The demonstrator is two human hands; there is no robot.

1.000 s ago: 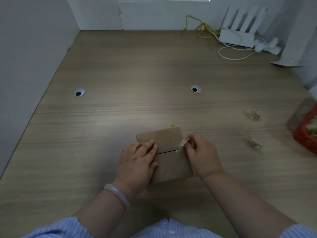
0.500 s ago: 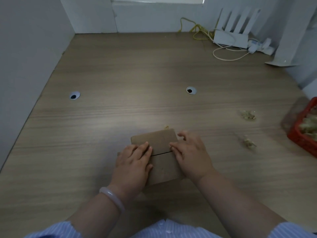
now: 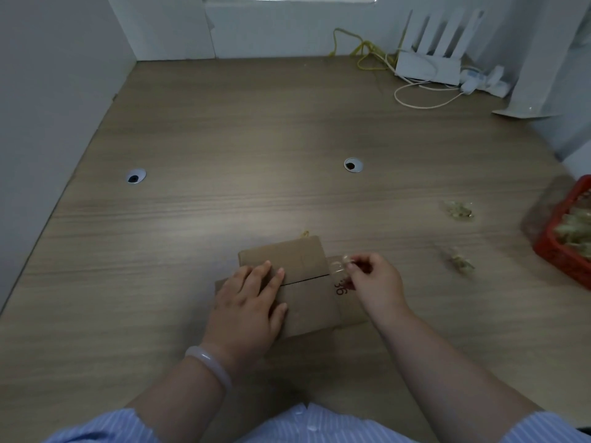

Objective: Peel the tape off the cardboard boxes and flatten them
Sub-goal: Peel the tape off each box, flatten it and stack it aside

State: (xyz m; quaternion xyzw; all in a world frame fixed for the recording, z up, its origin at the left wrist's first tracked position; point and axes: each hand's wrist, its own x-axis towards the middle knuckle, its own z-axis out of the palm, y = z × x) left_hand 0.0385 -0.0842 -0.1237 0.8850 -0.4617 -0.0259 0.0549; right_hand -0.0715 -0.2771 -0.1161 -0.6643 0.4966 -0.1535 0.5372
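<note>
Tape [image 3: 336, 266] pinched by R hand [image 3: 374, 282] at box [image 3: 303, 259] rt edge; L hand [image 3: 249, 303] flat on box.

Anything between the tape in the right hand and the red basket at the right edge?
The right hand pinches the tape. Toward the basket only two crumpled scraps lie on the desk; nothing tall.

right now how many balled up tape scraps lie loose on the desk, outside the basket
2. One tape scrap lies right of the cardboard box, near the red basket; the second scrap sits just nearer the person. A yellowish bit behind the box may be a third.
</note>
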